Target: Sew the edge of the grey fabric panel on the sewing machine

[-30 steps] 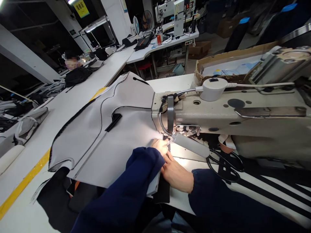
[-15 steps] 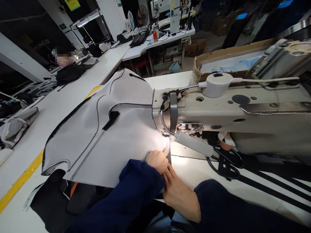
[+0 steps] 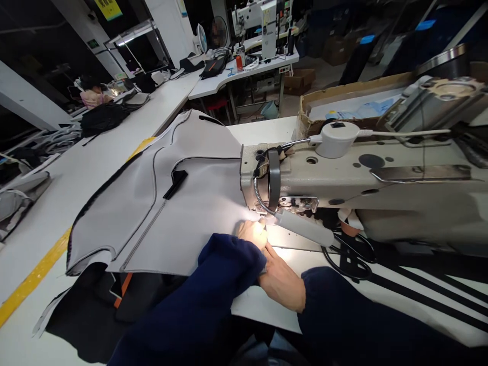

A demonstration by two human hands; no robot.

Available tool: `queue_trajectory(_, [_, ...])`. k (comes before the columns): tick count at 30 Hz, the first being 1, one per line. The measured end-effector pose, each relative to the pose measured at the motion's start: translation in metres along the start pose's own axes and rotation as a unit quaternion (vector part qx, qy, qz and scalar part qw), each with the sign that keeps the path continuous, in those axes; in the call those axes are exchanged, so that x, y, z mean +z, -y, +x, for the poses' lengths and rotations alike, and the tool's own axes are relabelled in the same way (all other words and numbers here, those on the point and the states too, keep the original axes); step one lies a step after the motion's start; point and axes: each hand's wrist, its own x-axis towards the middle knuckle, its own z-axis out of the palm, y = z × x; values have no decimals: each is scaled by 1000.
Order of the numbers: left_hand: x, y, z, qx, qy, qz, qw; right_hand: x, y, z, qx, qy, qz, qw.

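Note:
A large grey fabric panel (image 3: 152,213) with dark piping and a black tab lies on the white table, its right edge under the head of a beige sewing machine (image 3: 343,178). My left hand (image 3: 252,234), in a navy sleeve, presses on the fabric edge close to the needle area, under the machine's lamp (image 3: 305,229). My right hand (image 3: 280,277) lies just behind it, fingers on the same edge. How each hand grips is partly hidden by the sleeve.
Black scissors (image 3: 348,254) lie on the table under the machine arm. Black fabric (image 3: 95,310) sits beneath the grey panel at the front left. A cardboard box (image 3: 343,101) stands behind the machine. Another sewing station (image 3: 263,30) is farther back.
Both hands pulled back toward me with the fabric edge, then moved forward again to the needle area. The grey panel shifted slightly with them.

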Motion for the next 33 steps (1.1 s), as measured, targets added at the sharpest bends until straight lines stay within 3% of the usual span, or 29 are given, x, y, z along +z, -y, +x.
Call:
queue_trajectory(2, [1,4,-21,38,-15,-19,999,0,15,-8,46,-6,14,999])
queue_trajectory(5, [4,18,-67,160,-42,-12,986,2,52,-28,77,-11,31,996])
queue_trajectory(9, [17,48,-101,283,-36,112,952,12,91,-47,115,-61,23,991])
queue_trajectory(12, [35,63,-96,329,-54,170,927,19,100,-46,143,-71,18,987])
queue_trajectory(16, [56,69,-82,362,-119,135,914,27,103,-44,148,-64,23,987])
queue_trajectory(21, [70,70,-82,370,-185,101,905,38,109,-46,158,-73,7,985])
queue_trajectory(26, [75,69,-82,367,-157,117,909,38,109,-43,150,-78,-7,986])
queue_trajectory(30, [70,64,-83,355,-118,104,921,33,110,-42,151,-75,11,986])
queue_trajectory(33, [64,60,-83,343,-120,66,929,33,112,-41,173,-88,18,981])
